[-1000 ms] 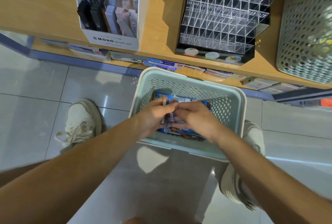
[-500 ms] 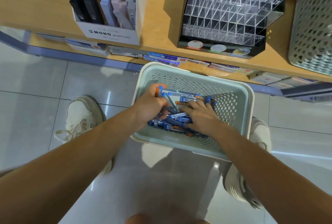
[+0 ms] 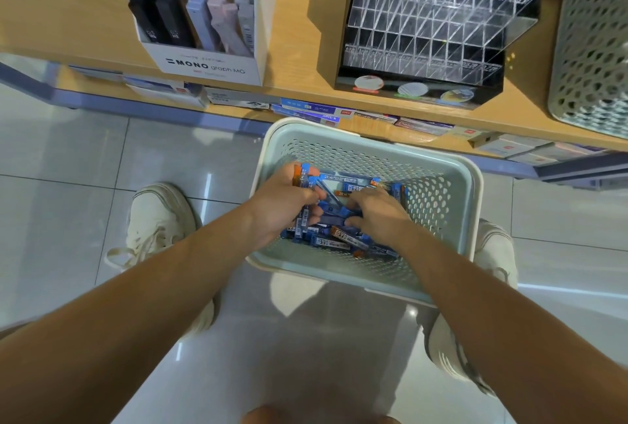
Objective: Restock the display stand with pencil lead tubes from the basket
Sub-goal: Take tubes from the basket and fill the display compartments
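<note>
Blue pencil lead tubes (image 3: 341,237) are heaped in the basket (image 3: 438,196). Several are gripped in the left hand (image 3: 283,207), while the hold of the right hand (image 3: 380,218) cannot be told. A loosely bunched handful could be dropped on lifting.

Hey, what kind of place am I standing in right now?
Most likely a stationery shop: a MONO graph pencil display box and a clear compartmented stand with lead-grade labels sit on a wooden shelf, and the basket holds blue lead tubes.
</note>
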